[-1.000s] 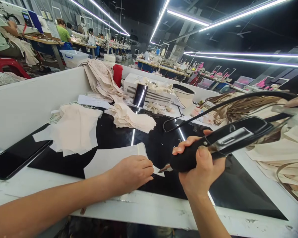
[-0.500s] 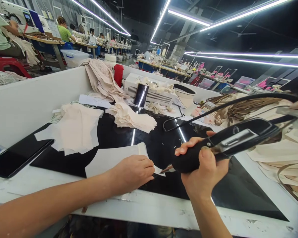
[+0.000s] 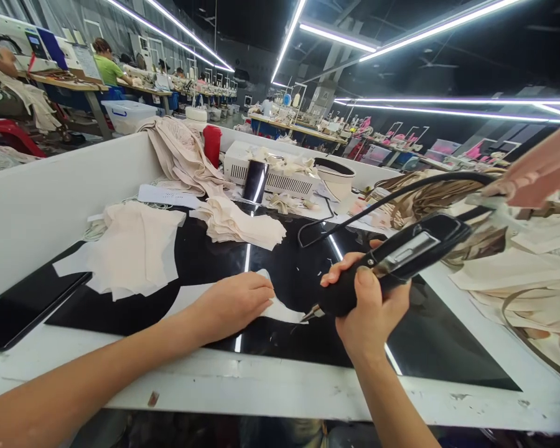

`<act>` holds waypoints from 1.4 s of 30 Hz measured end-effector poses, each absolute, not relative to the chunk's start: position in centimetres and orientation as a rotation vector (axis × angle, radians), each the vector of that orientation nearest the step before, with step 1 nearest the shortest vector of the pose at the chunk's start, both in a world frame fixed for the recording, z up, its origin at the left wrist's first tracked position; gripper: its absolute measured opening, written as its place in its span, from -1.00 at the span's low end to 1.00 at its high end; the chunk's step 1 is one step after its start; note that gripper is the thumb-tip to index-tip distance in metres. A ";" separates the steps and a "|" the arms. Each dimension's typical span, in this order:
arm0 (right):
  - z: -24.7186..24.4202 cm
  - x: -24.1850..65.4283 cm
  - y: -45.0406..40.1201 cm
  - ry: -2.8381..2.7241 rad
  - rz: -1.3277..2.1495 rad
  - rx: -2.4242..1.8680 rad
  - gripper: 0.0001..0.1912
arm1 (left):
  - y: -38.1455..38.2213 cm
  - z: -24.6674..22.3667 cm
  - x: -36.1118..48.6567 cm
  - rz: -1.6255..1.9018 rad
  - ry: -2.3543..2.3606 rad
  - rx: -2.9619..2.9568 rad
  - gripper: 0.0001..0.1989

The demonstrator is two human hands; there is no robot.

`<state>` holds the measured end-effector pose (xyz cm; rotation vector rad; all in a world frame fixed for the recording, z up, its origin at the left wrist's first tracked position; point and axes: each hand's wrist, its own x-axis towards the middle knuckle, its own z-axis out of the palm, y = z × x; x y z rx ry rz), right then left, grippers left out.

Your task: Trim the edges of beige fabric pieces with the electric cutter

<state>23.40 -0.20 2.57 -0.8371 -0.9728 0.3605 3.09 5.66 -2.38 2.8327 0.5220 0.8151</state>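
Observation:
My left hand (image 3: 238, 302) lies over a white fabric piece (image 3: 280, 311), its fingers bent and closed on the piece near a curved edge. Much of that piece is hidden under my hand and forearm. In my right hand (image 3: 366, 298) is a black corded electric cutter (image 3: 396, 255), tilted so its narrow metal tip points down and left. The tip meets or nearly meets the right end of the piece; whether it touches I cannot tell. Beneath lies a glossy black board (image 3: 303, 345).
Left of my hand lie a stack of pale cut pieces (image 3: 135, 249) and a black phone-like slab (image 3: 32, 295). Farther back are another fabric stack (image 3: 242, 221), a red cylinder (image 3: 211, 146) and a vented white box (image 3: 284, 177). Another person's hand (image 3: 532, 168) reaches in at right, above piled fabric (image 3: 518, 280).
My left hand has moved left, away from the metal tip, and covers more of the fabric. The other person's hand has come further into view. The whole view has shifted slightly.

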 end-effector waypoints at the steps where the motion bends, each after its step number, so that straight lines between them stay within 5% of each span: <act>1: 2.5 23.7 0.0 -0.985 0.351 -0.842 -0.64 | 6.1 -2.3 2.8 0.771 0.547 2.835 -0.77; 18: 2.5 25.1 0.9 -0.990 0.302 -0.876 -0.71 | 5.0 0.7 3.5 0.221 0.763 2.672 -0.82; 22: 2.3 24.9 0.9 -0.975 0.320 -0.906 -0.69 | 7.2 2.3 5.1 0.323 0.563 2.878 -0.96; 30: 2.3 24.3 1.0 -0.948 0.344 -0.924 -0.69 | 10.7 2.1 8.0 0.093 0.069 2.784 -0.64; 42: 2.6 22.9 2.2 -0.923 0.347 -0.887 -0.69 | 10.9 1.2 6.2 -0.010 0.234 2.725 -0.73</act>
